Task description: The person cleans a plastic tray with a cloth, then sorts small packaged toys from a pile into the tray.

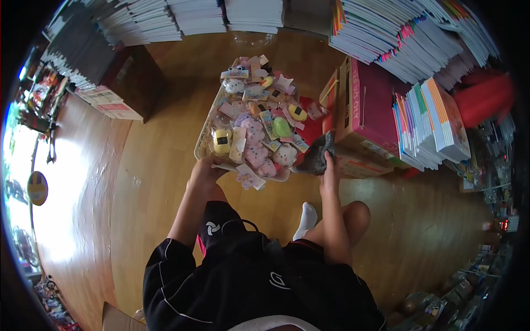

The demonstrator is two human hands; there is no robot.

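Note:
A cream plastic basket (204,132) stands in front of me, heaped with small plush toys in clear wrappers with card tags. Among them are a pink spotted plush toy (254,140), a green one (281,127) and a yellow one (222,142). My left hand (204,171) is closed on the basket's near left corner. To the right of the basket, my right hand (330,171) grips a dark grey cloth (316,156), which hangs close beside the near right corner. Part of the left hand's fingers is hidden under the rim.
Right of the basket is a magenta cardboard box (370,105), with stacked books (436,121) beyond it. More paper stacks (254,15) line the far side. A brown carton (130,83) stands at left on the wooden floor (160,165). At far right is a red blurred shape (486,99).

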